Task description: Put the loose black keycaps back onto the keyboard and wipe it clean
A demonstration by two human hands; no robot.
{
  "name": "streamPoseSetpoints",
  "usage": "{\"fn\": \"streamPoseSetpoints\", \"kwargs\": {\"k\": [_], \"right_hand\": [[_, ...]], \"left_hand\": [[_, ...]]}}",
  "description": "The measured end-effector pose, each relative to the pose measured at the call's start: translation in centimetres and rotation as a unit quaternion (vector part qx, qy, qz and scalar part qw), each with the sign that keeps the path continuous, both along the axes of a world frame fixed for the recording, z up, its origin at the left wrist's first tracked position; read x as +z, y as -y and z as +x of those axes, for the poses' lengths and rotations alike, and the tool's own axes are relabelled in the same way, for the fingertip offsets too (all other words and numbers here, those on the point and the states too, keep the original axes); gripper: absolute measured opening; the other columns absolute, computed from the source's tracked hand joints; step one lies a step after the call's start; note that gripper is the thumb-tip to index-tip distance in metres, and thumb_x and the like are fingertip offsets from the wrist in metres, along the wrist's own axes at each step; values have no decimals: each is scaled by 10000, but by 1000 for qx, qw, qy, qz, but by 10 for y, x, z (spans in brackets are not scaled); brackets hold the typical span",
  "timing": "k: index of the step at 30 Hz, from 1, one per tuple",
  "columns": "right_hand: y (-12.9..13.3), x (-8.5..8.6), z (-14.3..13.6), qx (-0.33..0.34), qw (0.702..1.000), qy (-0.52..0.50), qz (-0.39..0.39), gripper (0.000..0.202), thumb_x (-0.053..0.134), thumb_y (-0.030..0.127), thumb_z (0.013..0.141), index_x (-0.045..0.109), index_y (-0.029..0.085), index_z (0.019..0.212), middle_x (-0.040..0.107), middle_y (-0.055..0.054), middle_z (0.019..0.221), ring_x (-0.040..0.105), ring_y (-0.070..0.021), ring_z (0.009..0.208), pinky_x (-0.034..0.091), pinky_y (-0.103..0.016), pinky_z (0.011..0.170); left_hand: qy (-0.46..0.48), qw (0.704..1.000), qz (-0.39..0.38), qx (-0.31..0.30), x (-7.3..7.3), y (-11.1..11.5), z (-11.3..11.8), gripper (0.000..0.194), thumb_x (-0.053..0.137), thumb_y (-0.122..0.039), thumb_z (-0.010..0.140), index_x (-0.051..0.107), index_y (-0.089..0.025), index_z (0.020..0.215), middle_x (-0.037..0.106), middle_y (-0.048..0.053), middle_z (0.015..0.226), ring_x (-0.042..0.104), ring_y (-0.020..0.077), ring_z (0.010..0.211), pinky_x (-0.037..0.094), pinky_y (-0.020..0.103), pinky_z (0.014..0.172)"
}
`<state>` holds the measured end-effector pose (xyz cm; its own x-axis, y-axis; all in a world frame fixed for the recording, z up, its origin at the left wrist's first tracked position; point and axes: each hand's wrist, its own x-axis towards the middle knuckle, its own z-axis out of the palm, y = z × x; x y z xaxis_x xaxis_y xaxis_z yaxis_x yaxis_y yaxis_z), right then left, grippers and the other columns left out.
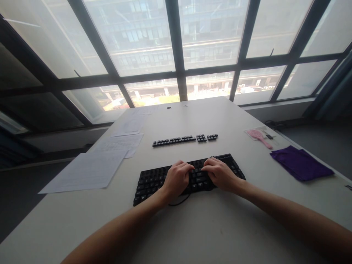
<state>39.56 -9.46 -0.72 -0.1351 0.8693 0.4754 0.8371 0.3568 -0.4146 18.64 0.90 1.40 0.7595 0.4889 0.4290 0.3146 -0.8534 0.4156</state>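
Nearest, the white table [209,234] gives an open stretch between its near part and the black keyboard [151,185], with a black cable [181,201] looping out by the keyboard's near edge. The keyboard lies flat, its long axis running left to right, right end angled a touch farther off, space-bar side towards the person. Both hands are on it! Left hand [177,176] at the middle, right hand [220,174] just beside, thumbs and fingers curled in over the keys, a narrow gap between the hands; whether either one pinches a keycap, can't tell. Key legends are too small to read, no brand legible

Out right, a folded purple cloth [301,163] by the table's right edge; out left, papers [88,170] reach over the left edge, print faint and unreadable. Beyond the keyboard, across a bare strip, loose keycaps [174,141] line up in a long row, two small clusters at its right. Pink hairbrush [257,135] near the right edge, then open tabletop right up to the windows [209,33]
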Motion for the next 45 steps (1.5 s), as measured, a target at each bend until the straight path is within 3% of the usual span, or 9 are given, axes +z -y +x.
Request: {"fn": "streamPoseSetpoints", "kwargs": {"k": [5, 8, 14, 19, 24, 28, 38, 41, 45], "right_hand": [[1, 4, 0, 4, 1000, 17, -10, 299, 509, 25, 902, 746, 199, 960, 703, -75, 978, 620, -225, 939, 509, -370, 886], [-3, 12, 13, -29, 1000, -5, -8, 263, 531, 60, 914, 737, 198, 1001, 712, -73, 984, 631, -221, 955, 508, -351, 885], [-60, 25, 63, -159, 987, 33, 0, 230, 581, 118, 921, 759, 185, 1051, 714, -91, 1049, 631, -237, 1004, 487, -360, 926], [-113, 23, 80, -181, 969, 155, -65, 183, 609, 171, 952, 788, 181, 991, 701, -124, 1054, 601, -253, 1033, 472, -333, 894], [-133, 19, 76, -164, 965, 190, -76, 181, 626, 182, 943, 798, 190, 886, 699, -146, 1029, 571, -270, 1019, 449, -362, 877], [-136, 16, 74, -158, 964, 201, -77, 225, 594, 182, 955, 794, 194, 852, 715, -143, 1047, 547, -287, 1058, 412, -400, 897], [-129, 20, 73, -114, 975, 180, -65, 212, 620, 151, 936, 773, 199, 797, 772, -87, 912, 588, -266, 1002, 366, -399, 908], [-112, 18, 74, -125, 982, 137, -43, 161, 654, 139, 911, 767, 200, 814, 771, -75, 916, 599, -259, 997, 384, -397, 914], [-67, 14, 73, -103, 994, -20, 18, 102, 714, 133, 862, 749, 216, 815, 757, -42, 879, 621, -233, 927, 447, -383, 895]], "left_hand": [[-7, 1000, -14, 6, 3, 0, 0, 296, 523, -21, 881, 754, -202, 921, 761, 42, 906, 681, 202, 860, 543, 338, 839], [5, 1000, -26, 4, 12, -7, 5, 285, 540, -33, 876, 755, -203, 953, 763, 40, 941, 688, 201, 889, 544, 331, 850], [-36, 999, 20, 18, 27, -57, 57, 238, 598, -172, 922, 773, -206, 1080, 752, 69, 1043, 671, 232, 1014, 528, 372, 963], [-117, 990, 47, 58, 13, -98, 113, 217, 646, -193, 921, 783, -187, 1090, 732, 110, 1073, 626, 262, 1070, 514, 387, 980], [-141, 986, 64, 65, -2, -113, 134, 156, 653, -189, 911, 803, -194, 953, 700, 121, 1018, 572, 275, 1075, 528, 380, 920], [-148, 985, 71, 48, -3, -118, 135, 216, 611, -178, 930, 803, -201, 835, 687, 123, 987, 546, 282, 1086, 517, 395, 931], [-124, 990, 27, 53, 4, -113, 130, 138, 691, -174, 871, 820, -219, 850, 775, 85, 889, 631, 274, 1001, 538, 373, 880], [-106, 992, 7, 60, 13, -102, 118, 113, 721, -224, 864, 829, -248, 888, 790, 44, 873, 667, 251, 953, 531, 361, 904], [-45, 997, -59, 26, 21, -70, 92, 75, 766, -272, 841, 835, -259, 867, 794, 15, 819, 694, 207, 817, 500, 366, 954]]}}
